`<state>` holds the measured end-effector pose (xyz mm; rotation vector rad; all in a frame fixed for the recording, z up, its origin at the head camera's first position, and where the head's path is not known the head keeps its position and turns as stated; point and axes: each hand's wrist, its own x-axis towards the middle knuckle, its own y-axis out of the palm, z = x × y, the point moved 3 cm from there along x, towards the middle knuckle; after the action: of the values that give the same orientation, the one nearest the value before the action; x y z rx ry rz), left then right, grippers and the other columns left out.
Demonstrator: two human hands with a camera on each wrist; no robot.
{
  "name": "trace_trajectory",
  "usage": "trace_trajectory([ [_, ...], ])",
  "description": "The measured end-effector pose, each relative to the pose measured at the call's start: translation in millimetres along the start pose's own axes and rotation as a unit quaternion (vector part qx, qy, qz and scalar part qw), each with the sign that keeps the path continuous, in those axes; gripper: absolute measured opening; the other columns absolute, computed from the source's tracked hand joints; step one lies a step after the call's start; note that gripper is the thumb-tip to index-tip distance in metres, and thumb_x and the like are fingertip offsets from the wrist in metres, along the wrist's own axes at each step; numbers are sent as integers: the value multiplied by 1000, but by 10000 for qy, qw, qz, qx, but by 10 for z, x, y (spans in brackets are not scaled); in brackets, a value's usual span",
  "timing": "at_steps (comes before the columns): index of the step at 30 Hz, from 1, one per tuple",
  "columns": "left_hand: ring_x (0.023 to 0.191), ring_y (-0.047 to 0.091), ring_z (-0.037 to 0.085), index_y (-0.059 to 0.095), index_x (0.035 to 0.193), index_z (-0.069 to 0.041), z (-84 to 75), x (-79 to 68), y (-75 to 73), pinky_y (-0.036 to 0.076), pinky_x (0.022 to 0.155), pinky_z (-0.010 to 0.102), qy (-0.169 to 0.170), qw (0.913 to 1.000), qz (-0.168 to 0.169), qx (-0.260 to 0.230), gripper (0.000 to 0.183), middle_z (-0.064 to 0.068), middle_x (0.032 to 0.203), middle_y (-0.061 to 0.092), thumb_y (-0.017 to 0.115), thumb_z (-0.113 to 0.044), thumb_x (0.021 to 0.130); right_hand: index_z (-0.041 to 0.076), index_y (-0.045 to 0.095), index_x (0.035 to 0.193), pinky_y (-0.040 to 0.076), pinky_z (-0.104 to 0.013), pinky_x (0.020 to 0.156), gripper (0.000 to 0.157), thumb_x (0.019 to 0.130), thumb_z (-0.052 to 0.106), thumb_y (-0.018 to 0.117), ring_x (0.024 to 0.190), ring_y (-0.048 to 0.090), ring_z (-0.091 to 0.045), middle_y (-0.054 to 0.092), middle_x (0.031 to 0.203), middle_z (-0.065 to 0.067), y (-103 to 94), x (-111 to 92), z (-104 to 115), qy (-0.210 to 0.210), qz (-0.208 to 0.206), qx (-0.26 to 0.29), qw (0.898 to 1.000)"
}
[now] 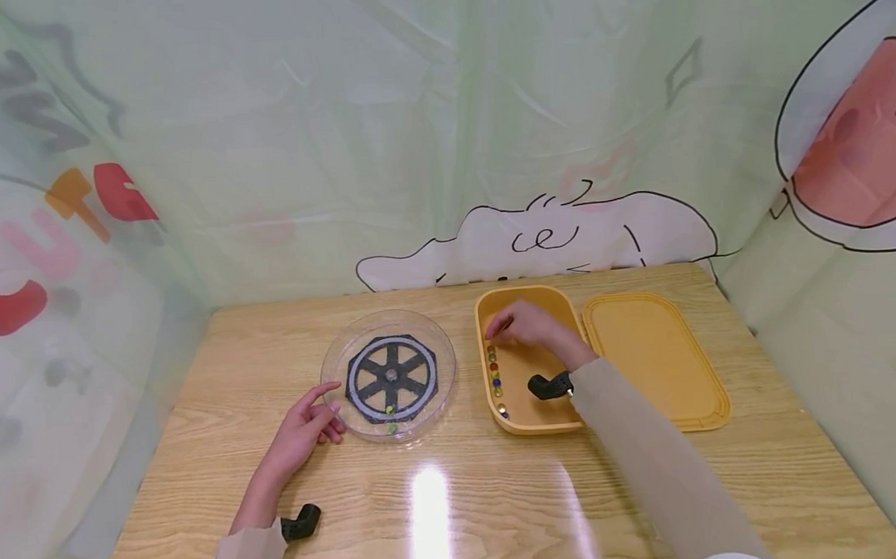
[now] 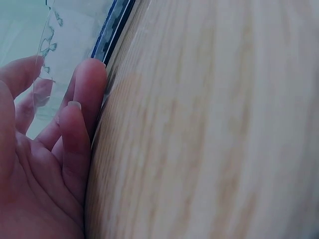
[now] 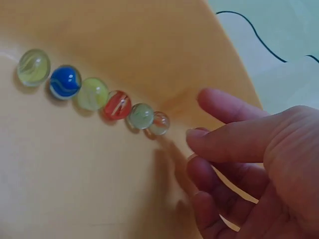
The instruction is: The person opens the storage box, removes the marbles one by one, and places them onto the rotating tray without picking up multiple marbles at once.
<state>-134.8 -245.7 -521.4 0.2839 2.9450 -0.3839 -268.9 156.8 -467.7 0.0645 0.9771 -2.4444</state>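
Observation:
A clear round dish [image 1: 447, 394] stands on the table with a dark spoked wheel shape [image 1: 393, 390] inside or beneath it; I cannot tell which. Two greenish marbles, a yellow-green marble [image 1: 389, 410] and a green marble [image 1: 392, 429], are near its front edge. My left hand [image 1: 299, 436] rests its relaxed fingers against the dish's left rim. Inside the orange box [image 1: 540, 428], my right hand [image 1: 528, 322] hovers near the far end of a row of marbles. Its thumb and fingers stand slightly apart, beside a clear orange-streaked marble [image 3: 159, 123], with nothing visible between them.
The row includes a red marble [image 3: 117, 105] and a blue marble [image 3: 65, 82]. More marbles [image 1: 502, 410] lie near the box's front left corner. An orange lid [image 1: 654, 362] lies right of the box. A printed curtain [image 1: 427, 147] hangs behind the table.

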Motion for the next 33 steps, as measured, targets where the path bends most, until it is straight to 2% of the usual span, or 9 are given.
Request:
trace_trajectory([
  [5, 67, 67, 24, 46, 146, -10, -47, -11, 12, 47, 62, 25, -21, 10000, 23, -29, 42, 16, 85, 68, 52, -16, 105, 7, 78, 98, 48, -32, 84, 17, 87, -3, 69, 86, 60, -17, 73, 96, -2, 31, 6, -12, 17, 317, -287, 9991],
  [10, 66, 67, 26, 44, 146, -2, -222, -83, 36, 47, 61, 26, 81, 9999, 113, -43, 42, 20, 85, 68, 51, -10, 105, 8, 78, 98, 48, -35, 86, 18, 86, -3, 69, 86, 60, -19, 72, 95, -2, 46, -17, 12, 55, 423, -268, 9987],
  [13, 67, 67, 26, 44, 145, -1, -310, -122, 46, 48, 62, 26, 85, 9999, 124, -1, 42, 19, 85, 68, 51, -10, 105, 8, 78, 97, 48, -34, 84, 19, 85, -4, 70, 85, 59, -19, 72, 94, -2, 61, -14, 16, 54, 426, -280, 9987],
  [33, 67, 67, 26, 44, 146, -2, -306, -113, 41, 48, 62, 26, 77, 9999, 126, -39, 43, 18, 84, 68, 51, -10, 105, 6, 74, 94, 46, -30, 77, 11, 84, 1, 77, 79, 56, -17, 68, 84, -2, 146, 20, -11, 37, 345, -215, 9992],
])
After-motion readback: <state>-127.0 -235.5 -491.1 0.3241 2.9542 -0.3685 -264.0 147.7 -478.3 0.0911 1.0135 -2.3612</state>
